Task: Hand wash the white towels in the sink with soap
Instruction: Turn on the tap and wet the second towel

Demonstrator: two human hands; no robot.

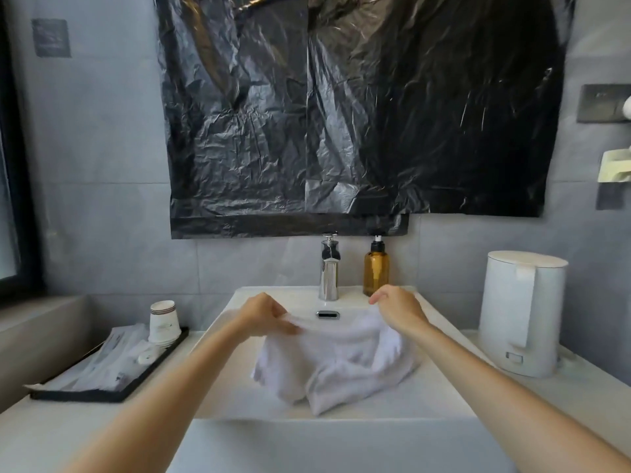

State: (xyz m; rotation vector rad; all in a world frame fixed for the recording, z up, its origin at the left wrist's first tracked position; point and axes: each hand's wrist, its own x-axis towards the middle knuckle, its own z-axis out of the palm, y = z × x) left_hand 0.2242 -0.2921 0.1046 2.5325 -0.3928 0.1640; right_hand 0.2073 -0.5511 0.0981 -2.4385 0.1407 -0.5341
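A left hand [263, 315] and right hand [399, 308] each pinch the top edge of a white towel [334, 363], hanging it into the sink [341, 438] near its back edge. Best to wet it fully under the tap [328, 268] before pumping soap from the amber bottle [376, 268] beside it.

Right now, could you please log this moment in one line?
towel: over sink | left hand: pinches edge | right hand: pinches edge | tap: no flow | soap: untouched

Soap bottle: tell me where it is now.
In the head view, the soap bottle stands on the back ledge of the sink, just right of the faucet, behind the right hand.
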